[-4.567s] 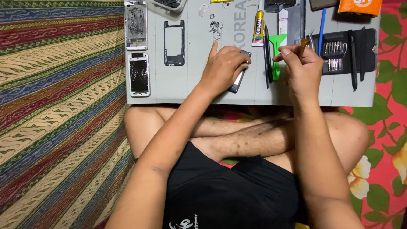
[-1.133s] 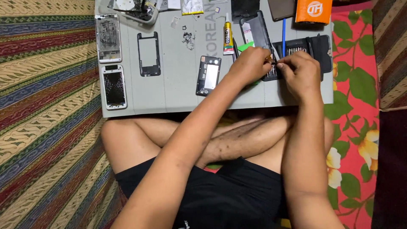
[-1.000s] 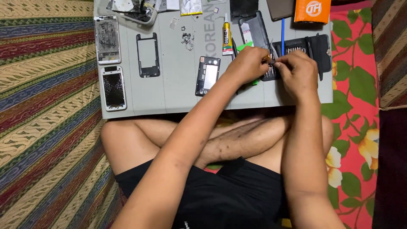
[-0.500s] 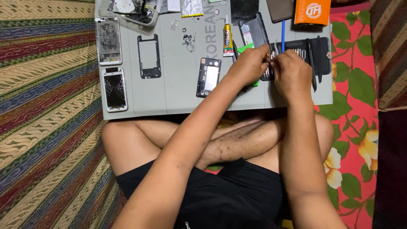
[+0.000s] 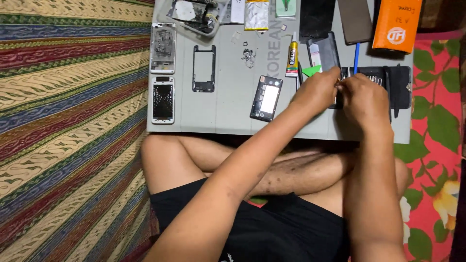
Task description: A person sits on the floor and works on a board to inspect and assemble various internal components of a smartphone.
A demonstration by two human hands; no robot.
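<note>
I see my left hand [image 5: 318, 90] & right hand [image 5: 361, 97] meeting fingertips over the black tool pouch [image 5: 388, 85], near the grey mat's [image 5: 228, 111] right edge. Both look pinched; can't tell on what. Open black phone body [image 5: 266, 98] lies just left.

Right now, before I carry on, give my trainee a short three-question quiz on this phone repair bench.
1. True or false: the left hand and right hand meet over the black tool kit tray.
2. What lies just left of the left hand? A) opened black phone body with white battery B) orange box C) yellow glue tube
3. Fill in: the empty black phone frame lies on the grey ____.

Key: 1 true; 2 A; 3 mat.
</note>
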